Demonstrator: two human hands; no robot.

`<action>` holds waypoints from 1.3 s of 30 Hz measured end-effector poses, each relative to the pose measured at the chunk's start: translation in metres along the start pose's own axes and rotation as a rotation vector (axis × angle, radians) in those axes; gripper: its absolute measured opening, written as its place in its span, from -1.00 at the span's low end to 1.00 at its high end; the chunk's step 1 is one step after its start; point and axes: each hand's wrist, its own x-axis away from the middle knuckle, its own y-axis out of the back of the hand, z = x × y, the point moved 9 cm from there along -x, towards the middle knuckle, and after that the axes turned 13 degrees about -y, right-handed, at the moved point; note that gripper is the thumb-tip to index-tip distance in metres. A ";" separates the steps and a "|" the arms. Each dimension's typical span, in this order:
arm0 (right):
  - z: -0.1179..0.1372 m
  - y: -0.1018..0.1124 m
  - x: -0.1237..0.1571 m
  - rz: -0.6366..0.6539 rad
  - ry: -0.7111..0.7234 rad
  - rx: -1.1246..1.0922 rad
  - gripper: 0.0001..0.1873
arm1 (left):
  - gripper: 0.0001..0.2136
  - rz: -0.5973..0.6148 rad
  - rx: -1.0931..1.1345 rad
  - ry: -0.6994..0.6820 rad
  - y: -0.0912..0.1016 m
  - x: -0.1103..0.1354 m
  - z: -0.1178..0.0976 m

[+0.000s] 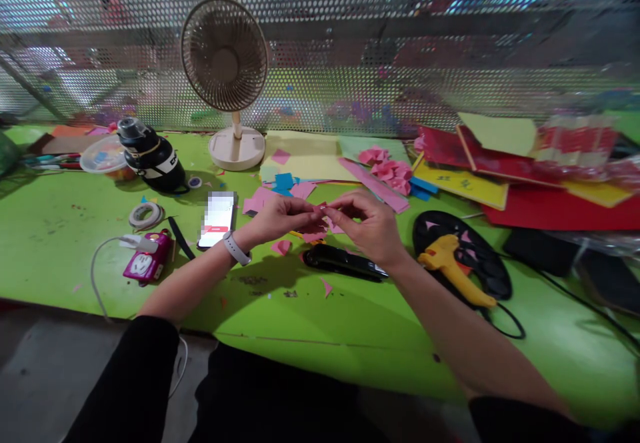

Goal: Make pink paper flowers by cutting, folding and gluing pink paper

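My left hand (281,217) and my right hand (369,223) meet over the middle of the green table, fingertips pinched together on a small piece of pink paper (323,207). Most of that piece is hidden by the fingers. Beneath them lie pink paper scraps (314,235) and a black stapler (345,261). A loose folded pink piece (281,247) rests to the left of the stapler. Behind my right hand sits a cluster of crumpled pink paper flowers (387,171). Pink and blue paper squares (283,183) lie behind my left hand.
At left are a phone (218,219), tape roll (145,215), purple power socket (148,256) and black bottle (153,156). A fan (237,146) stands at the back. A yellow glue gun (457,269) lies on a black pad (493,263) at right, near stacked red card (555,213).
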 end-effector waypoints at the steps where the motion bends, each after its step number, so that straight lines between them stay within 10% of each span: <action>1: 0.001 0.000 0.000 -0.002 0.003 0.000 -0.84 | -0.77 0.001 0.003 0.002 0.000 0.000 0.000; 16: -0.009 0.000 -0.002 0.003 -0.072 -0.043 -0.79 | -0.76 0.045 0.080 0.011 0.000 0.000 0.006; 21: -0.019 -0.014 -0.004 0.204 -0.224 -0.095 -0.62 | -0.78 0.093 0.124 0.085 -0.004 0.003 0.010; 39: -0.004 -0.019 0.002 0.211 -0.119 -0.006 -0.61 | -0.70 0.142 0.062 0.129 -0.010 0.006 0.010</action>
